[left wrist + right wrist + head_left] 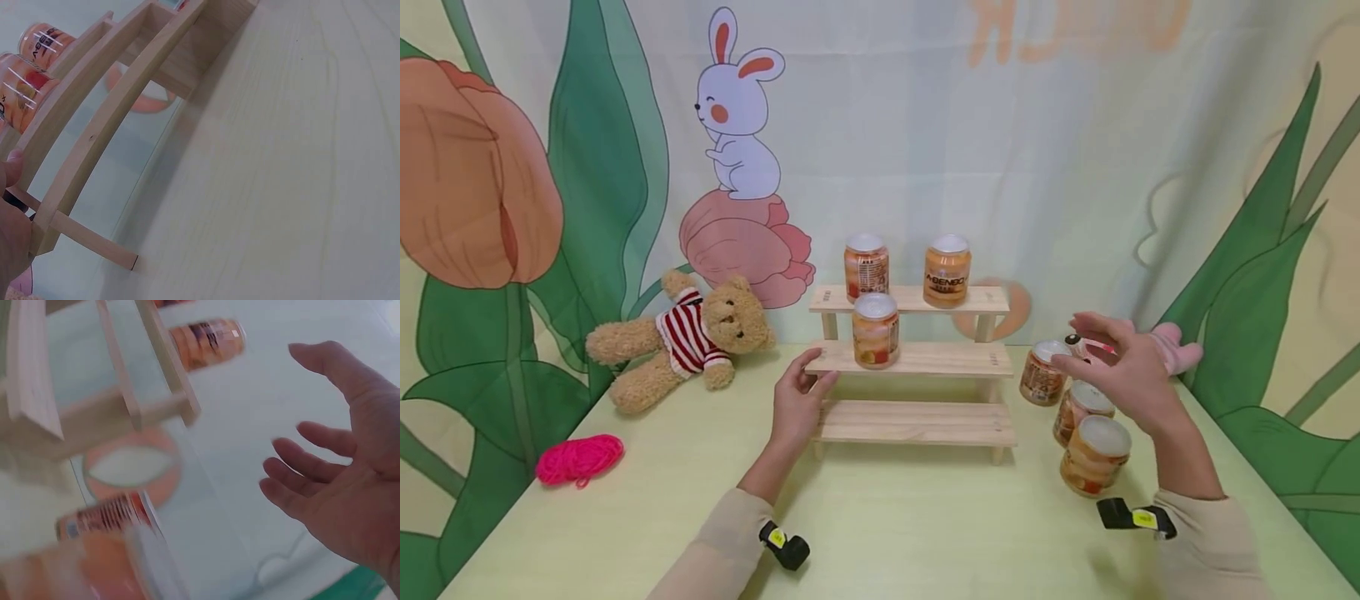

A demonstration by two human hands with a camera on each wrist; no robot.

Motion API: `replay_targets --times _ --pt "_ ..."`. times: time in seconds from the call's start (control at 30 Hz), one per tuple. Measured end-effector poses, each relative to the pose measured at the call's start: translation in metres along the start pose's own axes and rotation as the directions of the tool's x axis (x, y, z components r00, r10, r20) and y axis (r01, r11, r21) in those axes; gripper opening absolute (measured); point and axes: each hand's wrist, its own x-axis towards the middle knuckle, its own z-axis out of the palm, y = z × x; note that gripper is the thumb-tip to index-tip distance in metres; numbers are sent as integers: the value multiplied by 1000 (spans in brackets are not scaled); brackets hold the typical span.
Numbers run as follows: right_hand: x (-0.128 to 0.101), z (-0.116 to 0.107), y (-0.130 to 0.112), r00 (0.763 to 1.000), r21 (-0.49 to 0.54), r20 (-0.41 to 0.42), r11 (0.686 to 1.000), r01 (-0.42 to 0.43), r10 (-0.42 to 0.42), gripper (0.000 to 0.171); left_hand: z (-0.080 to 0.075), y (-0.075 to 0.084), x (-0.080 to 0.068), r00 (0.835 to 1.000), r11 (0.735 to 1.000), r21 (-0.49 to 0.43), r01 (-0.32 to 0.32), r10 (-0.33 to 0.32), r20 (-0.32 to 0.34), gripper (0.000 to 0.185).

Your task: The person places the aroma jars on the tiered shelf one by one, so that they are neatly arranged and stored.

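- A cartoon backdrop with a bunny (739, 108) and tulips is hung behind a pale green table (910, 525), so the whole setup is pretty cutesy.
- A three-step wooden rack (916, 360) is parked mid-table, and its left end is steadied by the left hand (796, 402), fingers relaxed and lightly curved against the middle step, nothing actually gripped.
- Three orange cans with silver lids are already stood upright on the rack: two on the top step (947, 270) and one on the middle step (876, 330).
- Three more loose cans (1094, 455) are clustered on the table just right of the rack, and the right hand (1118, 367) is held above them with fingers spread apart and empty.
- Risk as judged from here: the loose cans are packed so close together that a neighbour could easily be knocked over if one is grabbed carelessly.
- The rack looks light, so it could be shoved or tipped if the left hand's support is dropped.
- A teddy bear (688, 337) and pink yarn (580, 458) are left off to the side.
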Motion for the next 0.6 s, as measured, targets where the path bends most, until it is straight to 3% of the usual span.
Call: replay_targets --times 0.2,0.43,0.6 --pt "-16 -38 35 989 46 149 999 11 -18 50 1 -1 1 1000 1000 8 9 -9 11 49" --pt "-27 -53 63 937 105 347 994 13 -49 53 -3 -1 1 1000 1000 0 -7 7 16 50" --pt "-33 -62 74 891 72 454 997 -18 -17 40 -2 0 0 1000 1000 -6 9 -9 26 51"
